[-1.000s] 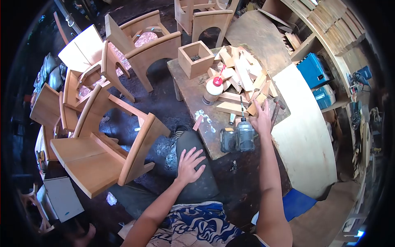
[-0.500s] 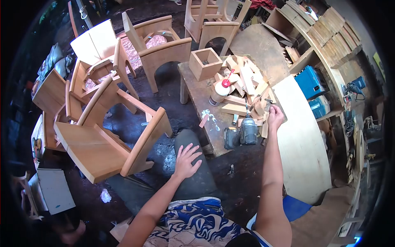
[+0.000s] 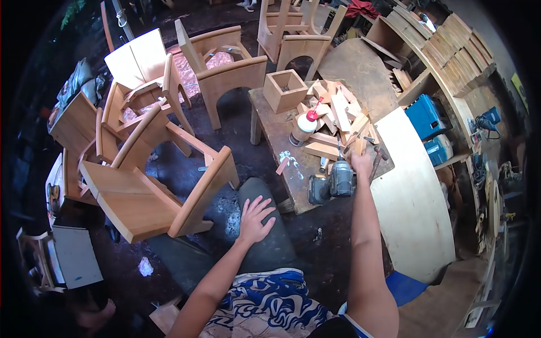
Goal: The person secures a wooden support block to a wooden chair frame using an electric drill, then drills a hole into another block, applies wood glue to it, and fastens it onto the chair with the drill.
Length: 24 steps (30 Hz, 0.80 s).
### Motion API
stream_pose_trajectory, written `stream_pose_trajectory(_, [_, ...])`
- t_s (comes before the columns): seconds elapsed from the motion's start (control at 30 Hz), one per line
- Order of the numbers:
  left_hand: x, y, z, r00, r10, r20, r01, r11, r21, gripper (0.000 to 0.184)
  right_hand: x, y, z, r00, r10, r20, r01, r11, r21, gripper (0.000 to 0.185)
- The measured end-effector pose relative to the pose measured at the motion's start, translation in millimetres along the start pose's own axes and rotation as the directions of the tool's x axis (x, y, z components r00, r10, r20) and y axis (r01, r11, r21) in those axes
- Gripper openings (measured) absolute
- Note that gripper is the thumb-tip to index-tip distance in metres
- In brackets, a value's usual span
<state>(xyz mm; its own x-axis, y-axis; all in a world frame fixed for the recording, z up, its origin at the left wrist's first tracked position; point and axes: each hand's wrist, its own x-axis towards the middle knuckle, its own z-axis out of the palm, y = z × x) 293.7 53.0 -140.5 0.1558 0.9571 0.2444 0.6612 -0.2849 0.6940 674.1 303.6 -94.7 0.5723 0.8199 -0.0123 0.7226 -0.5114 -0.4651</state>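
My left hand [image 3: 257, 221] rests flat on my dark-trousered knee [image 3: 265, 197], its fingers spread and holding nothing. Over the low worktable, my right hand [image 3: 362, 164] is closed around a small wooden block [image 3: 359, 147] at the edge of a heap of wood offcuts [image 3: 340, 110]. Just right of that hand lies a hammer [image 3: 379, 160]. To its left stands a cordless drill [image 3: 341, 179] with a dark battery base. A glue bottle [image 3: 304, 127] with a red nozzle stands beside the offcuts. My fingertips are partly hidden.
Wooden chair frames [image 3: 194, 188] crowd the floor at left and ahead. An open wooden box [image 3: 285, 91] sits on the worktable's [image 3: 293, 186] far corner. A pale curved board [image 3: 417, 197] lies at right, near blue cases [image 3: 426, 116] and stacked wood strips [image 3: 459, 48].
My right hand has moved left, onto the small wooden block, and the hammer now shows beside it. My left hand stays on my knee. The view has shifted slightly.
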Motion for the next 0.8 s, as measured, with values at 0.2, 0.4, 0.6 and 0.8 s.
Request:
stream_pose_trajectory(0.2, [0.4, -3.4, -9.7, 0.995, -0.075, 0.066, 0.079, 0.995, -0.054, 0.036, -26.2, 14.0, -68.2, 0.989, -0.016, 0.149, -0.098, 0.683, 0.724, 0.054])
stream_pose_trajectory(0.4, [27.6, -8.0, -52.6, 0.912, -0.192, 0.363, 0.409, 0.505, -0.760, 0.069, -119.8, -28.6, -180.5, 0.807, -0.521, 0.277, 0.097, 0.580, 0.809, 0.054])
stream_pose_trajectory(0.6, [43.3, 5.9, -92.2, 0.814, 0.309, 0.492, 0.498, 0.066, -0.865, 0.104, -207.4, -125.6, -154.2, 0.025, -0.765, 0.643, 0.511, 0.563, 0.650, 0.047])
stream_pose_trajectory(0.8, [-9.9, -21.5, -69.4, 0.788, 0.130, 0.602, 0.601, 0.052, -0.797, 0.060, -232.2, -164.9, -74.3, -0.072, -0.669, 0.740, 0.565, 0.584, 0.583, 0.035])
